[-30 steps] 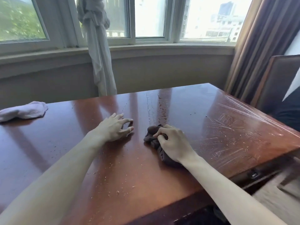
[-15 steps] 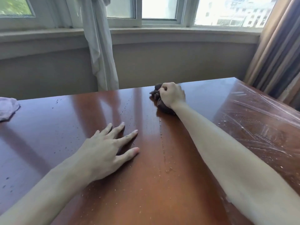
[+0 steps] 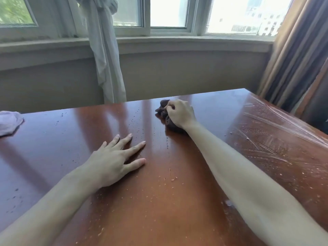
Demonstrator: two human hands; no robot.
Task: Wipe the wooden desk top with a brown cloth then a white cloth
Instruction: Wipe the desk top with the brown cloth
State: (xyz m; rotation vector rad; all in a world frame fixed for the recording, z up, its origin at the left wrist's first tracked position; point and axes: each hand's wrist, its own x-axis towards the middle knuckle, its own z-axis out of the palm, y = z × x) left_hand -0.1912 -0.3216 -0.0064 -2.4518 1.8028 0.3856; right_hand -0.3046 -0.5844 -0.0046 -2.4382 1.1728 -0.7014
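- Now the right hand (image 3: 180, 113) clenched the brown cloth (image 3: 164, 108) on the desk (image 3: 159, 201), upper centre of the frame.
- The left hand (image 3: 113, 162) lay flat, fingers spread.
- The white cloth (image 3: 8, 121) lay at the left edge.

Looks like a hotel room or bedroom study corner. Glossy wooden desk (image 3: 177, 201) set against a curved bay window (image 3: 168, 13) with a deep sill, city buildings outside. Tied-up sheer curtain (image 3: 104, 55) at centre-left, heavy brown drape (image 3: 294, 64) at right.
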